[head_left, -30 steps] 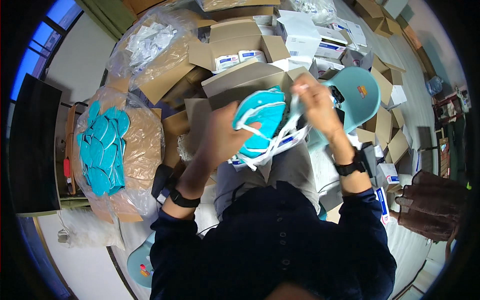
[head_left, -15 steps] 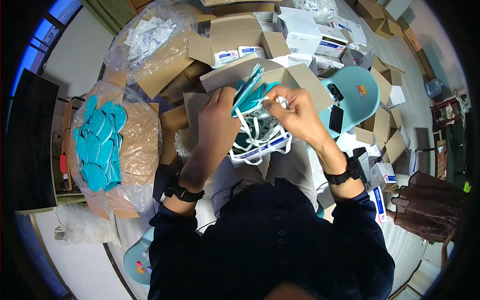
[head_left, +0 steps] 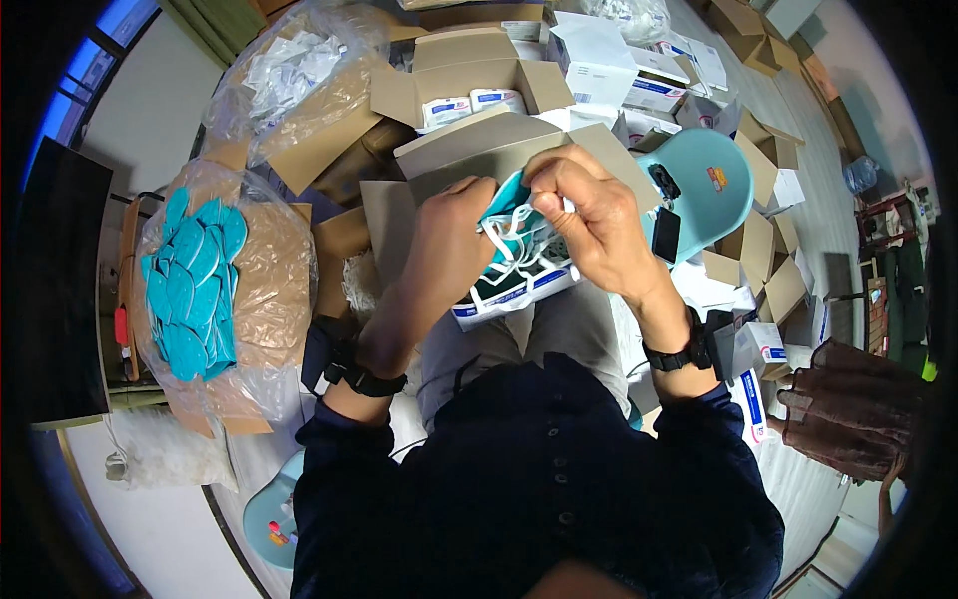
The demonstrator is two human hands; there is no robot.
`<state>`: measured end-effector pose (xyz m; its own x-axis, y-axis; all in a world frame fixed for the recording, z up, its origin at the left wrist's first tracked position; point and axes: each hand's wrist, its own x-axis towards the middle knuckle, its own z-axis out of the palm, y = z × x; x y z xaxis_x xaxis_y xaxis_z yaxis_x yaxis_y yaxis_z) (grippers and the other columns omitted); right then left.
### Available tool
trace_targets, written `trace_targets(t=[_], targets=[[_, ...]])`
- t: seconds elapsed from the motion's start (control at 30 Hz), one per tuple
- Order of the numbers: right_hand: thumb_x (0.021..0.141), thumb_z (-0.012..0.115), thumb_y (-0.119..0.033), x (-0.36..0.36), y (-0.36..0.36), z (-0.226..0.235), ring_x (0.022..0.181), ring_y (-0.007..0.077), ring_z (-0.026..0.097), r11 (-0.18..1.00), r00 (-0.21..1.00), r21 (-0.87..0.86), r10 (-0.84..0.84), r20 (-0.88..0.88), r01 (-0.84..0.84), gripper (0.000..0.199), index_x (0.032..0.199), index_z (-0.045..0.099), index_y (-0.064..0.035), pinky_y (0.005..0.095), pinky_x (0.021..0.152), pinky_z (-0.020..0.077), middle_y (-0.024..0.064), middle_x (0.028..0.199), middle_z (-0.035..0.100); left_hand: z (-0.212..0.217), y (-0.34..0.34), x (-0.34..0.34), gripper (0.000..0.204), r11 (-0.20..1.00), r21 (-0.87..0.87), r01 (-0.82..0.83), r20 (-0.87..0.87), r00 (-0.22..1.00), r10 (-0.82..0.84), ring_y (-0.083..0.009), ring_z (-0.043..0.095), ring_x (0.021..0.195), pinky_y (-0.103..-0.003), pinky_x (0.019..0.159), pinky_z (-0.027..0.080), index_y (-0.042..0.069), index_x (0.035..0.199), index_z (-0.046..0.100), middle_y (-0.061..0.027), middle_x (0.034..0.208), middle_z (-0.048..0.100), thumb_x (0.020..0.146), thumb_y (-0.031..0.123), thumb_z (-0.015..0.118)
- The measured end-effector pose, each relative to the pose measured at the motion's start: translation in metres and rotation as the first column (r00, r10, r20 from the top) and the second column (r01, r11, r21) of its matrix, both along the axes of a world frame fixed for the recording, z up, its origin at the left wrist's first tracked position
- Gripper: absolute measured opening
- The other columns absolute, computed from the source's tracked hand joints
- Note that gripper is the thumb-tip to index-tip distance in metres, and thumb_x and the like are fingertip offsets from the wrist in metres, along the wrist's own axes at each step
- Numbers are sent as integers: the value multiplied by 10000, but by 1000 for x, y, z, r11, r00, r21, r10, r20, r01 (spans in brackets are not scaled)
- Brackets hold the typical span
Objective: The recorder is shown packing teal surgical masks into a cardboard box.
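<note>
In front of me, over my lap, my left hand (head_left: 447, 228) is closed round the edge of a bunch of teal face masks (head_left: 508, 196). White elastic straps (head_left: 511, 248) hang from them in loose loops. My right hand (head_left: 582, 215) is curled at the other side of the bunch, thumb and fingers pinched on the white straps. Below both hands, a small white-and-blue box (head_left: 519, 299) rests at my thighs, its opening partly covered by the straps. My fingers hide part of the masks.
On the left, a plastic-lined carton (head_left: 274, 299) holds a pile of teal masks (head_left: 195, 285). An open carton (head_left: 479, 150) stands just beyond my hands, another with white packs (head_left: 496, 101) behind it. At right, a teal stool (head_left: 714, 165) bears a phone (head_left: 666, 236).
The mask bunch has tipped down toward the small box and shows less above my hands. My right hand has come up and turned over the straps; my left hand has shifted slightly right.
</note>
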<state>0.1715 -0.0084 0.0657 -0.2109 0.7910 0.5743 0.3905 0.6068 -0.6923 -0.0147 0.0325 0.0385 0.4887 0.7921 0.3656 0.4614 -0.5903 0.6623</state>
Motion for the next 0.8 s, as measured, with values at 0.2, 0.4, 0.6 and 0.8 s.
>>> trace_targets(t=[0.2,0.4,0.6,0.8], targets=[[993,510,-174,1,7,-14,757,88,526,799,774,-412,102,-625,-437,209,854,590,-40,234,716,418,1,742,592,-11,11,-7,228,970,-213,120,1,993,-122,-130,651,768,-316,657,497,6,956,646,-122,824,682,757,77,733],[1003,493,-208,50,20,-24,648,51,365,889,952,-445,-33,-304,-111,257,789,511,-67,214,613,327,-45,670,429,-7,0,-33,197,971,-213,105,72,993,-91,-209,654,677,-366,623,515,-6,883,640,-190,771,656,757,126,714],[970,551,-169,37,6,-6,729,47,464,896,940,-438,-87,-330,-71,125,901,573,-67,200,626,393,-39,762,518,14,5,-18,202,972,-233,42,458,886,72,-134,655,790,-296,694,527,3,1015,650,-93,894,705,834,75,702],[846,740,-289,9,18,-20,704,75,525,817,809,-577,-337,-482,-4,512,1194,554,37,205,617,423,29,886,617,11,10,0,247,965,-240,-105,594,771,231,-104,603,842,-268,758,491,4,1066,626,-51,946,674,868,125,708]])
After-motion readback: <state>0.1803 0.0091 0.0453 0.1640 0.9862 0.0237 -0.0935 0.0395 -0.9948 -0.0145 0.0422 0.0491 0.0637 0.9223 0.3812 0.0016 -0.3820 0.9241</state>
